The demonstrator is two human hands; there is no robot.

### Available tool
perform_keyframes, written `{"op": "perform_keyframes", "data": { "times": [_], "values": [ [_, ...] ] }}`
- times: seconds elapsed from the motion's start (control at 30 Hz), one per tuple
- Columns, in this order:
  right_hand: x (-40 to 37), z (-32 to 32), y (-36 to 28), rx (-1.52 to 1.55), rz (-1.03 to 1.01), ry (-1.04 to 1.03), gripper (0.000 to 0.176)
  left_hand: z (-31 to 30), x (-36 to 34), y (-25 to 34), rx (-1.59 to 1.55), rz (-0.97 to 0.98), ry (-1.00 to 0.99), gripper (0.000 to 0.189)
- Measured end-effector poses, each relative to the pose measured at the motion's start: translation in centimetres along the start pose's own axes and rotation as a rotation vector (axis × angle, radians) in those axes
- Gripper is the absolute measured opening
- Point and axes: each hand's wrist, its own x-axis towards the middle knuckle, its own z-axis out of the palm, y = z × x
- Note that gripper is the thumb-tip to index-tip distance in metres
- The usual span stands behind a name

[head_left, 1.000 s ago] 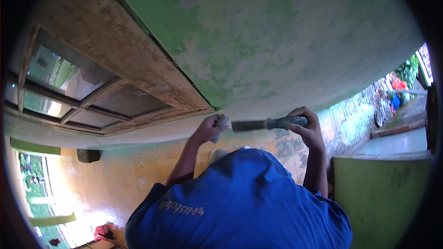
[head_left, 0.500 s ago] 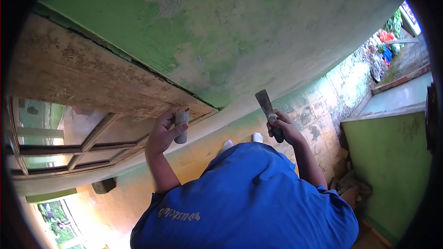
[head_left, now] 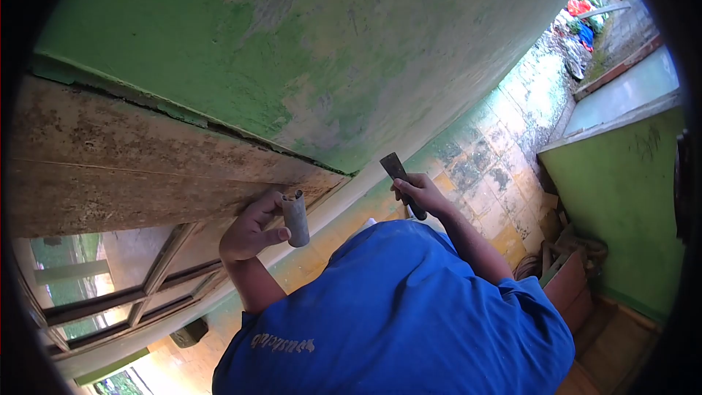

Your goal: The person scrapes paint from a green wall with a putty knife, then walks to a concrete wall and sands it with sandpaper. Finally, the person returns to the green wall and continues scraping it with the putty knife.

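Note:
My left hand [head_left: 252,230] holds a short grey tube-like piece [head_left: 296,221] upright between thumb and fingers, close beside the worn wooden door frame [head_left: 146,175]. In my right hand [head_left: 424,194] is a scraper [head_left: 395,167], gripped by its dark handle, with its flat blade tilted up and to the left. The blade is near the lower edge of the green wall [head_left: 314,66], whose paint is patchy and partly worn to grey; I cannot tell whether it touches.
A glass-paned wooden door or window [head_left: 139,278] is at the left. Stained floor tiles [head_left: 497,175] run below the wall. At the right stands a low green wall [head_left: 621,205], with boards and a bundle [head_left: 578,256] at its foot.
The view has turned and shifted. My left hand and the grey piece sit slightly lower, and the piece has turned. My right hand with the scraper has moved left, closer to the wall edge.

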Motion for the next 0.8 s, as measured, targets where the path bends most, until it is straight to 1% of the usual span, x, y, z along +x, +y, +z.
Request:
{"op": "perform_keyframes", "data": {
  "times": [0.17, 0.23, 0.27, 0.33, 0.37, 0.43, 0.47, 0.53, 0.63, 0.73, 0.8],
  "values": [
    [1.0, 1.0, 2.6, -0.005, -0.050, 0.045, 0.040, -1.0, -0.1, -0.3, 0.006, -0.001, -0.114, 0.040],
    [1.3, 1.2, 3.4, 0.113, 0.076, 0.080, 0.046, -1.1, 0.0, -0.4, 0.019, 0.001, -0.146, 0.041],
    [1.3, 1.5, 3.4, 0.118, 0.071, 0.090, 0.046, -1.1, 0.0, -0.5, 0.016, 0.009, -0.144, 0.041],
    [1.4, 2.3, 3.6, 0.020, 0.063, 0.199, 0.052, -1.1, 0.1, -0.6, 0.016, 0.020, -0.150, 0.042],
    [1.6, 2.7, 3.2, 0.023, 0.059, 0.207, 0.052, -1.0, 0.1, -0.5, 0.020, 0.027, -0.142, 0.041],
    [2.0, 3.8, 1.1, -0.058, 0.047, 0.319, 0.054, -1.1, 0.0, -0.5, 0.030, 0.036, -0.140, 0.041],
    [2.7, 4.2, -0.5, -0.054, 0.043, 0.327, 0.054, -1.3, 0.0, -0.6, 0.032, 0.029, -0.160, 0.041],
    [4.0, 4.4, -3.4, -0.087, -0.139, 0.351, 0.056, -1.4, 0.0, -0.7, 0.033, 0.022, -0.190, 0.041],
    [3.5, 4.5, -3.5, -0.029, -0.113, 0.393, 0.057, -1.6, 0.2, -0.6, 0.070, 0.042, -0.220, 0.041],
    [2.8, 4.1, -1.1, -0.099, -0.075, 0.378, 0.057, -1.6, 0.1, -0.6, 0.078, 0.054, -0.241, 0.042],
    [2.6, 3.9, 0.4, -0.097, -0.053, 0.384, 0.058, -1.5, 0.1, -0.7, 0.066, 0.063, -0.220, 0.042]
  ]
}}
